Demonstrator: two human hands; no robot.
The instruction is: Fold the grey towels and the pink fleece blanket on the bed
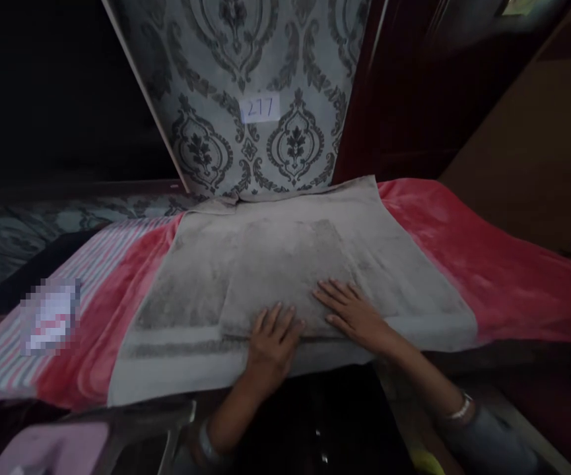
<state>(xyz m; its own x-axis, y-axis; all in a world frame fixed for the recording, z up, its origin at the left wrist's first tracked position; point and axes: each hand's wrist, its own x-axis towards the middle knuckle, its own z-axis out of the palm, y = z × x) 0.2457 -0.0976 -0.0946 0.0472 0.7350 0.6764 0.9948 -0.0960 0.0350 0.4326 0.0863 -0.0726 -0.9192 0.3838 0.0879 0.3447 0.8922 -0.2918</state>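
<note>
A folded grey cloth (285,264), plush like a towel, lies flat as a rectangle on a larger spread grey cloth (186,284). My left hand (272,346) rests on the near edge of the folded piece, fingers spread and pointing away from me. Flat on its right part lies my right hand (349,313), fingers stretched out to the left. Neither hand grips anything. Under the larger cloth, a red blanket (503,277) shows on both sides.
A striped cloth (97,264) lies at the left, bearing a blurred-out item (51,316). Patterned wallpaper (245,145) with a paper marked 277 (260,107) rises behind. A pink seat-like surface (52,448) is at the lower left. A dark red door-like panel (404,92) stands behind right.
</note>
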